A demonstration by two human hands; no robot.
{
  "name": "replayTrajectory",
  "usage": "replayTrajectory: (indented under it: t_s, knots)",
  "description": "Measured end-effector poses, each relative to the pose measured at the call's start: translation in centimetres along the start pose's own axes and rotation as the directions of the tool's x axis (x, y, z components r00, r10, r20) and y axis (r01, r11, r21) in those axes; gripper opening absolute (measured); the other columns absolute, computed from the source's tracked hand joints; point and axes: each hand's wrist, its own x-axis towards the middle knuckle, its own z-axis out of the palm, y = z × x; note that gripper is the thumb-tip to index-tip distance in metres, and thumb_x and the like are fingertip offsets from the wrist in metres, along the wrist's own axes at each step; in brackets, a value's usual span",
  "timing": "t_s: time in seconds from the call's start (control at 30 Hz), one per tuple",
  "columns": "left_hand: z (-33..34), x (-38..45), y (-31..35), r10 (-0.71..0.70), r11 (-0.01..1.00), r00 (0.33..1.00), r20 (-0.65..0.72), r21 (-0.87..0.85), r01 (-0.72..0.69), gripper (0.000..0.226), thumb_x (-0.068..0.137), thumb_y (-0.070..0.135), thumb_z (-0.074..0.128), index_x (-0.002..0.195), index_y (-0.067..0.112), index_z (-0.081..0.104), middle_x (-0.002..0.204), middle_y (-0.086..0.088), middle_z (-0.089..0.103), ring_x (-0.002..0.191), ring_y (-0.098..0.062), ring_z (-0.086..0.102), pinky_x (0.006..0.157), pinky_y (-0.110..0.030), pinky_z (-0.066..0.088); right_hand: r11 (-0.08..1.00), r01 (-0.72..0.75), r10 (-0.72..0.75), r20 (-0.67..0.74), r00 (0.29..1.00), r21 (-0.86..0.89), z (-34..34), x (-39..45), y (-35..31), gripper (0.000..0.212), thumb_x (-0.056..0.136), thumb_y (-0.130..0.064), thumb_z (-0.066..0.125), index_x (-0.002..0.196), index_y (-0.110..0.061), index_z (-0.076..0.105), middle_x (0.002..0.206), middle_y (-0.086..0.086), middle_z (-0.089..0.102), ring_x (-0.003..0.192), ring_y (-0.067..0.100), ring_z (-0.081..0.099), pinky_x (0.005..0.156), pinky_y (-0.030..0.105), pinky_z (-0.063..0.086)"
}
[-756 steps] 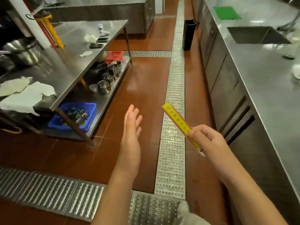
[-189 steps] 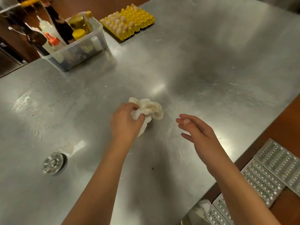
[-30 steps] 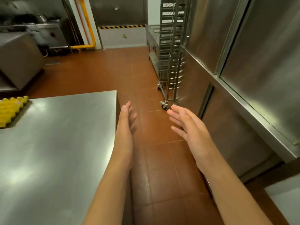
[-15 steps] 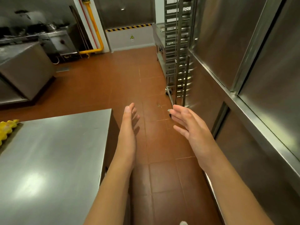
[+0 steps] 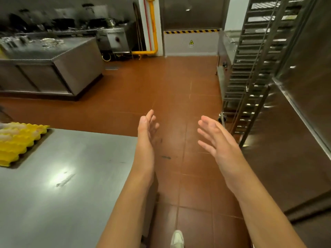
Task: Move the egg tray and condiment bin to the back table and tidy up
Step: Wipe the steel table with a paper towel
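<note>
While both hands reach forward, left hand (image 5: pixel 146 135) and right hand (image 5: pixel 217 142) each keep a wide, empty grip over the red floor (image 5: pixel 172 86); the yellow egg tray (image 5: pixel 17 140) sits on the steel table (image 5: pixel 71 176) at far left, a tall metal rack (image 5: pixel 254 68) stands right

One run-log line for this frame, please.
left hand: open, empty | right hand: open, empty | egg tray: on steel table, left edge | condiment bin: not in view
</note>
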Motion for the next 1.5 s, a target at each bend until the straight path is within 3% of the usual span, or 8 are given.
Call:
replayTrajectory:
  t_s: [0.17, 0.27, 0.5, 0.8, 0.93, 1.1, 1.37, 1.5]
  knots:
    - [0.4, 9.8, -0.4, -0.019, 0.999, 1.0, 0.001, -0.046, 0.019, 0.067, 0.091, 0.068, 0.022, 0.145, 0.036, 0.042, 0.146, 0.013, 0.048, 0.13, -0.004, 0.048, 0.111, -0.032, 0.036, 0.997, 0.039, -0.039, 0.008, 0.999, -0.063, 0.9, 9.1, -1.1, 0.063, 0.084, -0.063, 0.037, 0.14, -0.036, 0.047, 0.138, -0.017, 0.055, 0.128, -0.003, 0.049, 0.101, 0.021, 0.043]
    - [2.3, 15.1, -0.6, -0.042, 0.998, 0.999, 0.03, -0.053, 0.044, 0.059, 0.1, 0.06, 0.017, 0.147, 0.033, 0.04, 0.148, 0.01, 0.046, 0.132, -0.006, 0.047, 0.116, -0.039, 0.031, 0.998, 0.022, -0.024, -0.03, 0.999, -0.058, 0.4, 14.2, -1.3, 0.06, 0.085, -0.062, 0.037, 0.139, -0.038, 0.047, 0.138, -0.017, 0.054, 0.127, -0.002, 0.05, 0.103, 0.022, 0.042]
    - [6.0, 26.2, -1.9, -0.062, 0.998, 0.996, 0.061, -0.023, 0.063, 0.064, 0.098, 0.062, 0.012, 0.148, 0.032, 0.038, 0.148, 0.009, 0.046, 0.131, -0.005, 0.048, 0.117, -0.037, 0.03, 0.999, -0.002, 0.0, -0.038, 0.999, -0.048, -1.1, 25.3, 0.1, 0.056, 0.084, -0.063, 0.037, 0.135, -0.041, 0.048, 0.135, -0.021, 0.056, 0.126, -0.005, 0.05, 0.094, 0.015, 0.043]
    - [10.9, 38.7, -0.1, -0.02, 0.998, 0.996, -0.087, 0.059, 0.025, 0.07, 0.091, 0.073, 0.022, 0.146, 0.034, 0.04, 0.143, 0.009, 0.05, 0.13, -0.008, 0.048, 0.118, -0.045, 0.028, 0.999, 0.019, -0.024, 0.115, 0.993, 0.038, -2.3, 42.2, -1.3, 0.067, 0.08, -0.07, 0.039, 0.139, -0.039, 0.049, 0.137, -0.02, 0.057, 0.122, -0.008, 0.052, 0.107, 0.026, 0.042]
    - [9.9, 42.7, 0.5, -0.004, 0.996, 0.983, -0.182, 0.087, 0.02, 0.076, 0.074, 0.08, 0.031, 0.14, 0.044, 0.044, 0.142, 0.015, 0.051, 0.131, -0.006, 0.047, 0.117, -0.044, 0.029, 0.997, 0.001, -0.013, 0.163, 0.987, 0.076, -0.5, 47.9, -1.3, 0.049, 0.096, -0.058, 0.038, 0.139, -0.038, 0.05, 0.135, -0.018, 0.059, 0.124, -0.005, 0.053, 0.11, 0.032, 0.042]
    - [6.9, 49.7, -0.2, 0.044, 0.997, 0.956, -0.291, 0.079, -0.022, 0.071, 0.083, 0.075, 0.025, 0.143, 0.04, 0.044, 0.138, 0.02, 0.054, 0.126, 0.001, 0.051, 0.115, -0.039, 0.033, 0.999, -0.024, 0.015, 0.281, 0.96, 0.028, 3.2, 55.6, -0.5, 0.063, 0.083, -0.073, 0.038, 0.138, -0.047, 0.048, 0.138, -0.023, 0.056, 0.123, -0.002, 0.054, 0.113, 0.041, 0.039]
    - [3.0, 63.1, 0.0, 0.089, 0.996, 0.951, -0.295, 0.015, -0.089, 0.071, 0.084, 0.073, 0.026, 0.144, 0.039, 0.042, 0.144, 0.016, 0.049, 0.13, -0.001, 0.048, 0.117, -0.042, 0.03, 0.997, 0.05, -0.029, 0.329, 0.944, -0.053, 9.9, 68.8, -2.2, 0.057, 0.092, -0.065, 0.035, 0.145, -0.042, 0.042, 0.141, -0.021, 0.053, 0.123, -0.003, 0.053, 0.113, 0.037, 0.04]
    - [2.3, 69.7, 0.8, 0.109, 0.994, 0.957, -0.27, 0.044, -0.101, 0.073, 0.084, 0.071, 0.025, 0.147, 0.037, 0.039, 0.147, 0.015, 0.046, 0.132, -0.002, 0.046, 0.118, -0.044, 0.029, 0.991, 0.126, -0.105, 0.325, 0.94, -0.044, 12.4, 74.6, -3.0, 0.069, 0.084, -0.067, 0.036, 0.146, -0.037, 0.042, 0.141, -0.019, 0.054, 0.126, -0.006, 0.051, 0.106, 0.024, 0.043]
